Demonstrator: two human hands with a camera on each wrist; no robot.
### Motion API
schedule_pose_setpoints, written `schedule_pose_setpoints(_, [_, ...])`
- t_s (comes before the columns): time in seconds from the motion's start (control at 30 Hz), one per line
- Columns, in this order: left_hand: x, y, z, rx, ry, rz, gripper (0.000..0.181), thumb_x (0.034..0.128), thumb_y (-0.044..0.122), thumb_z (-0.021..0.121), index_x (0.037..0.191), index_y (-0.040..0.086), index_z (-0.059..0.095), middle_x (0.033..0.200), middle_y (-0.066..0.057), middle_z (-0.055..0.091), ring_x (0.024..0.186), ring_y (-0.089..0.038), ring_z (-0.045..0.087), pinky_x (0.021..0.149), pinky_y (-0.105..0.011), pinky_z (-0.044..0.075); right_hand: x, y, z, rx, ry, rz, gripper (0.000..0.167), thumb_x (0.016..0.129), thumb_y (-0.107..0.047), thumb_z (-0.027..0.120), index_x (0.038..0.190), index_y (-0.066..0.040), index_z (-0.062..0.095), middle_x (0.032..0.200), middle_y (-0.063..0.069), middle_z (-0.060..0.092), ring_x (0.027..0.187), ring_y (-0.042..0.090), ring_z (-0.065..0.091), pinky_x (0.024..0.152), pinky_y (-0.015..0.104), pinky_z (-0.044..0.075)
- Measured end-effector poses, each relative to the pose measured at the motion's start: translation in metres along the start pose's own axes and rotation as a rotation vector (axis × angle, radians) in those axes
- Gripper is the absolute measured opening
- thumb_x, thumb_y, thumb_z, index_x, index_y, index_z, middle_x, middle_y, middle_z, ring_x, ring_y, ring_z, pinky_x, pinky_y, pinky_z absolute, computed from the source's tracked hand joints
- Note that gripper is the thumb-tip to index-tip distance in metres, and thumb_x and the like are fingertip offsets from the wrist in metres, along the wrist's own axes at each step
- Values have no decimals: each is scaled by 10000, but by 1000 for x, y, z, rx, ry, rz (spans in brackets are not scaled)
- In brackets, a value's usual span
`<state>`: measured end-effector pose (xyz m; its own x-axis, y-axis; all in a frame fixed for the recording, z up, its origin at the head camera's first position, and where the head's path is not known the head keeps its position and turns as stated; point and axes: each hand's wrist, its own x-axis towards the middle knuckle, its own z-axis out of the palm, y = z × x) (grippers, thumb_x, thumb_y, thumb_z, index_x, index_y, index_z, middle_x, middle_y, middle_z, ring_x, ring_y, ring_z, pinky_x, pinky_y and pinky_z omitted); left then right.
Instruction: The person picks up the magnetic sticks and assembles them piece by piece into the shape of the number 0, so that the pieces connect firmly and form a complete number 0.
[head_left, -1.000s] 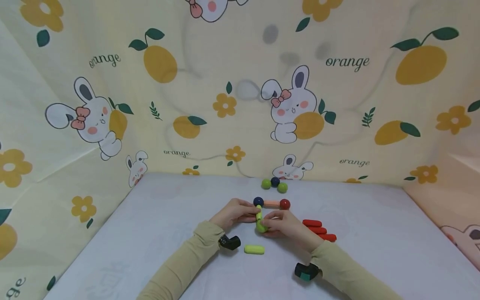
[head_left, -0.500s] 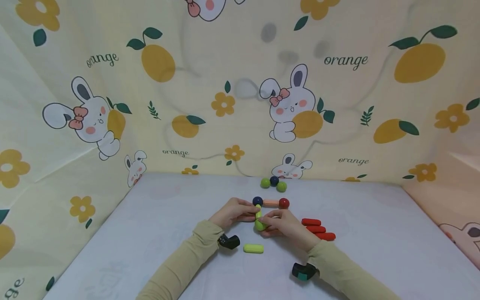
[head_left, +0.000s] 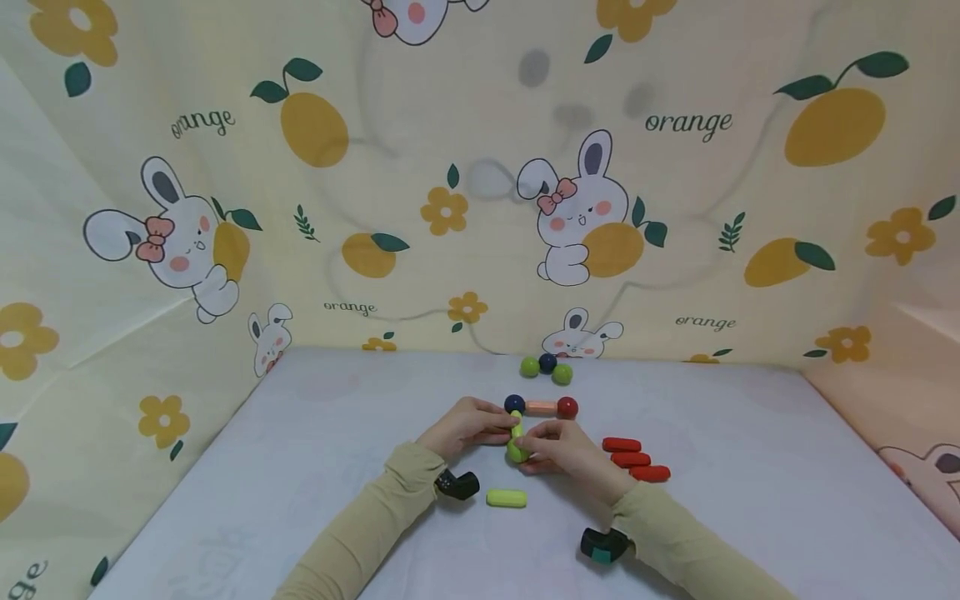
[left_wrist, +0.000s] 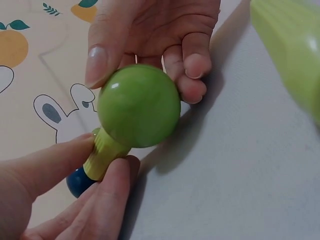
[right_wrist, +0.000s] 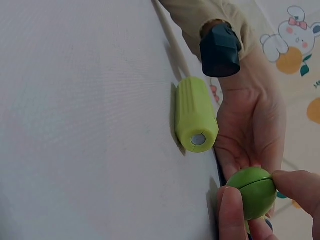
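Observation:
My left hand [head_left: 472,423] pinches a yellow-green magnetic rod [left_wrist: 106,152] between thumb and fingers. At the rod's near end sits a green ball [left_wrist: 139,106], which my right hand [head_left: 567,450] pinches between thumb and fingers. A dark blue ball [head_left: 514,404] is at the rod's far end. From that blue ball a peach rod [head_left: 541,407] runs right to a red ball [head_left: 567,407]. A second yellow-green rod [head_left: 507,498] lies loose on the table, nearer than both hands; in the right wrist view its round metal end shows.
Several things lie on the white table [head_left: 360,392]. Right of my right hand are red rods [head_left: 630,459]. Farther back are two green balls [head_left: 562,374] with a dark blue ball [head_left: 548,363] between them. A printed cloth [head_left: 420,167] stands behind the table.
My right hand and the green ball have shifted slightly left, bringing the ball in line with the rod. My left hand keeps its pinch; the loose pieces lie as before.

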<state>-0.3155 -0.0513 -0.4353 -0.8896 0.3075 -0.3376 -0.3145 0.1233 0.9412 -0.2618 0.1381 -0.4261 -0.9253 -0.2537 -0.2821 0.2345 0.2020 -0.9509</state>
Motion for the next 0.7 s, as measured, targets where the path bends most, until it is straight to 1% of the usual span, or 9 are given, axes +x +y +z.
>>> schedule_pose_setpoints(0.13, [-1, 0, 0, -2, -4, 6, 285, 829, 131, 759, 1058, -20, 678, 939, -122, 703, 840, -201, 689, 773, -306, 566, 0, 0, 0, 2, -13, -10, 351, 885, -218, 709, 1094, 38, 591, 1001, 131, 610, 761, 203, 666, 749, 297, 569])
schedule_pose_setpoints(0.33, [3, -3, -2, -18, -15, 8, 254, 832, 109, 753, 1038, -22, 683, 935, -126, 705, 829, -193, 690, 765, -299, 567, 1, 2, 0, -1, -16, -19, 334, 884, -209, 710, 1086, 33, 598, 988, 129, 609, 760, 206, 665, 746, 299, 569])
schedule_pose_setpoints(0.57, [3, -4, -1, -23, -15, 34, 277, 831, 101, 753, 1059, -34, 671, 945, -129, 702, 834, -195, 689, 768, -305, 567, 0, 1, -2, -9, -36, -28, 335, 878, -175, 716, 1099, 41, 587, 968, 129, 613, 790, 213, 669, 761, 309, 568])
schedule_pose_setpoints(0.7, [4, -4, 0, -20, 1, 37, 286, 823, 113, 763, 1053, -27, 671, 936, -127, 702, 827, -195, 690, 760, -308, 570, 1, 1, -6, -50, -55, -50, 344, 870, -166, 724, 1111, 35, 582, 975, 126, 622, 809, 224, 663, 771, 319, 567])
